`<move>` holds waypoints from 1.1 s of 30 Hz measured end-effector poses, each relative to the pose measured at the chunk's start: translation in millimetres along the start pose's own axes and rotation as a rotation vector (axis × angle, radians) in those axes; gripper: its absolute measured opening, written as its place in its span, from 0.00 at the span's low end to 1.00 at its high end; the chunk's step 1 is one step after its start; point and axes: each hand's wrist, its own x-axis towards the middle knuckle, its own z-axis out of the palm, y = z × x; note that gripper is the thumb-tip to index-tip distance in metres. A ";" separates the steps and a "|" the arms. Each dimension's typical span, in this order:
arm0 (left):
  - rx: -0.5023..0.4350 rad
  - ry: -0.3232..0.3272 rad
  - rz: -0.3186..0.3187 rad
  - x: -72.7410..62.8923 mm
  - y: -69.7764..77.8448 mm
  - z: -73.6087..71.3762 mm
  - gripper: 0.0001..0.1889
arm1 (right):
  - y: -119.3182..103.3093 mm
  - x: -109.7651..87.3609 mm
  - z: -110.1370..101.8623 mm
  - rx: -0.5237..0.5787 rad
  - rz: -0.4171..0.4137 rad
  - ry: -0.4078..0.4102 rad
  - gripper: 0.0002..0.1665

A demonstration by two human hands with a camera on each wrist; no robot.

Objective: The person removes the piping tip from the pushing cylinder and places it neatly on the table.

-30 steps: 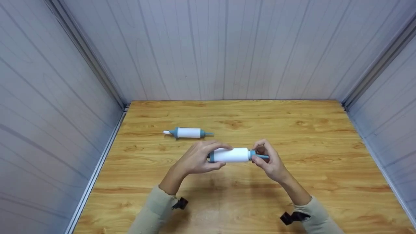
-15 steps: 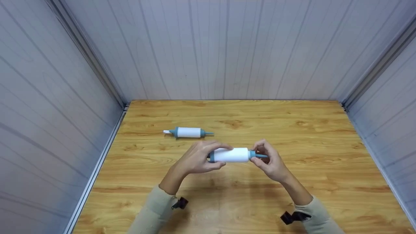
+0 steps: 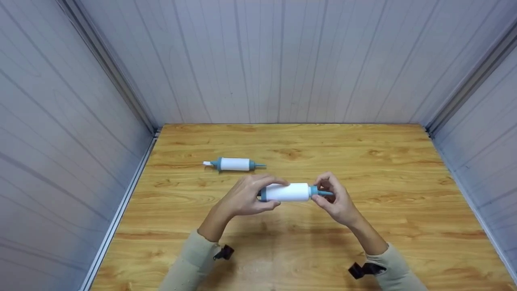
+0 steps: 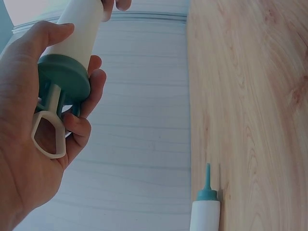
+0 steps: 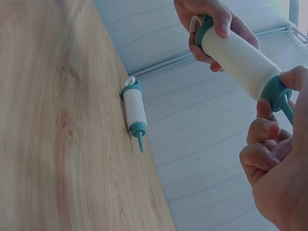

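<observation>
A large plastic syringe (image 3: 288,192) with a white barrel is held level above the table, a teal cap at either end. My left hand (image 3: 249,196) grips the barrel at its rear, thumb on one side and fingers on the other. From that rear end a white ring handle (image 4: 49,134) sticks out within the left palm. My right hand (image 3: 338,202) pinches the teal nozzle cap (image 5: 275,91) at the front, its thin spout pointing right in the head view. Cap and barrel meet; whether the thread is tight cannot be seen.
A second syringe (image 3: 235,164) of the same look lies on the wooden table (image 3: 383,161), beyond the left hand, spout to the right. Pale panel walls (image 3: 258,60) rise at the back and both sides. A dark wrist camera (image 3: 224,252) sits by the left cuff.
The right thumb and fingers have shifted slightly on the nozzle cap, and the spout's tip sits a touch further left. The left hand and the lying syringe have stayed put.
</observation>
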 end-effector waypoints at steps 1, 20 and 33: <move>0.004 -0.001 -0.003 0.1 0.0 0.6 0.23 | 0.2 0.0 -0.3 0.003 0.000 0.003 0.17; 0.001 -0.008 -0.004 0.5 1.4 4.1 0.23 | -1.8 -1.6 -2.6 0.031 0.052 -0.017 0.08; -0.002 -0.001 0.000 -1.1 0.2 5.4 0.24 | 1.3 -2.9 -2.9 0.015 0.031 -0.013 0.14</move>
